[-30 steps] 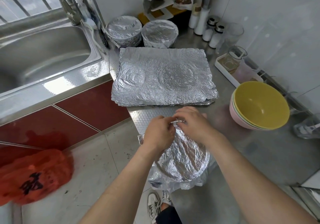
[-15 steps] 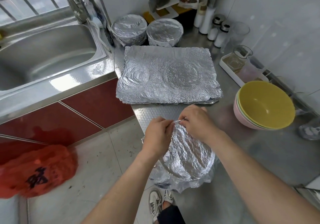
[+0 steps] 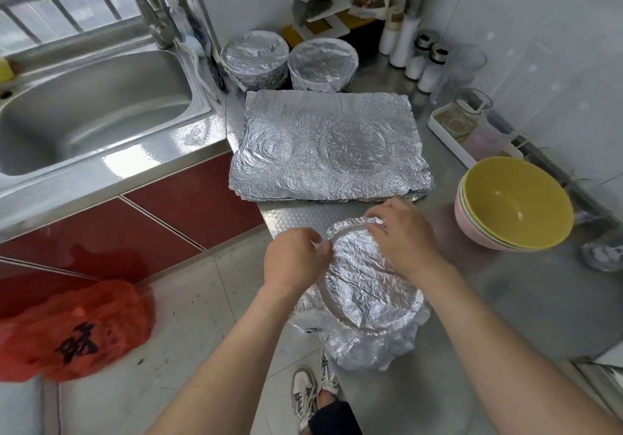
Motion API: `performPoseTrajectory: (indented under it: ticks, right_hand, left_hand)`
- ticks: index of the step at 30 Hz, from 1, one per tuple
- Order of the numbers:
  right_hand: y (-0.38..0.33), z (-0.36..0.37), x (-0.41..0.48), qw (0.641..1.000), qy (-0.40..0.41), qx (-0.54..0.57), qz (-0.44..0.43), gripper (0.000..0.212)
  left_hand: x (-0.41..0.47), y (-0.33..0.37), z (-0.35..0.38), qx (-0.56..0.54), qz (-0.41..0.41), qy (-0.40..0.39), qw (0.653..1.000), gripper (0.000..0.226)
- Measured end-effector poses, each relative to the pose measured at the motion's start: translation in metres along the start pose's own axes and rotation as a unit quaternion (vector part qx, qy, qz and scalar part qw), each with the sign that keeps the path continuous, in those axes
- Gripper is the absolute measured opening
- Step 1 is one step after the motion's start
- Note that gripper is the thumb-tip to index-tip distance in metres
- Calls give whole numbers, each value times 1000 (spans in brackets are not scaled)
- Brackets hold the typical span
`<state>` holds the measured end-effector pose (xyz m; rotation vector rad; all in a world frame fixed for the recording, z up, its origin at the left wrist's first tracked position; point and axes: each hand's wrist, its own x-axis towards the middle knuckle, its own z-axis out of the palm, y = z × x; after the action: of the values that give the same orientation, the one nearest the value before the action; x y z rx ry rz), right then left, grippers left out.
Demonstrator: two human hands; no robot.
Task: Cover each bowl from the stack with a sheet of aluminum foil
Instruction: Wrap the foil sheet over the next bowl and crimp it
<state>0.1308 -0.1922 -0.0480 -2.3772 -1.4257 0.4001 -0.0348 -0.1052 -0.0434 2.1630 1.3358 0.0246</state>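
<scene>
Shoes (image 3: 313, 391) show on the floor tiles at the bottom edge, beside the steel counter (image 3: 505, 299). A red plastic bag (image 3: 74, 330) lies on the floor off to the left, below the red cabinet fronts (image 3: 188, 205).

At the counter's near left corner sits the wrapped bowl (image 3: 367, 286). Foil is stretched flat over its mouth, and the crumpled foil skirt (image 3: 364, 350) hangs down its sides and reaches past the counter's edge. The left hand (image 3: 293, 259) is at the bowl's left rim, fingers curled and pinching the foil edge there. The right hand (image 3: 401, 235) arches over the far rim, fingers bent and gripping a folded band of foil against it; its thumb is hidden.

Just beyond the hands lies the pile of flat foil sheets (image 3: 330, 151), its top sheet marked with two round imprints. To the right of the wrapped bowl, well apart from it, stands the stack of bare bowls (image 3: 515, 205), yellow on top and pink at the bottom.

Behind that stack a white tray (image 3: 451, 144) holds a glass jug (image 3: 472, 111). Past the foil pile, two covered bowls stand side by side, the left one (image 3: 255, 58) next to the sink (image 3: 87, 107) and the right one (image 3: 323, 64) just beside it. White shakers (image 3: 428, 64) line the back right wall, and the faucet (image 3: 151, 13) rises at the sink's far edge.
</scene>
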Motion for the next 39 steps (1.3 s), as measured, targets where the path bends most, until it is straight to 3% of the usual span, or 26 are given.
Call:
performPoseTrajectory:
  ticks: [7,10,14,18,23,26,30,33,36,39]
  right_hand:
    - [2,8,0,1000,2,12,-5,15]
    - [-1,10,5,999,-19,8,-30,12]
    - [-6,11,8,997,-47,12,-55,10]
    - [-4,13,9,998,-44,20,-51,10]
    - [-3,15,9,998,-35,35,-43,9]
    - [-4,15,10,998,-35,30,-42,9]
    - [-3,16,12,998,-48,32,-35,9]
    - [-3,16,11,996,-46,75,-13,10]
    - [-1,10,8,991,-23,127,42,9]
    - [7,2,6,984,-1,140,108,7]
  left_hand:
    - [-5,5,9,-31,16,-23,999,29]
    - [-11,-2,15,-90,-9,-16,996,9]
    - [-8,-12,14,-103,63,-40,992,47]
    - [-5,-20,10,-90,68,-101,988,37]
    - [-13,-22,14,-154,25,-80,985,14]
    - [-16,-20,19,-197,-2,-66,978,30]
    - [-17,-19,23,-148,4,-61,987,44]
    - [-17,-19,22,-142,13,-54,988,39]
    - [-18,-15,17,-178,14,-30,984,19]
    - [-18,-17,19,-124,70,58,988,28]
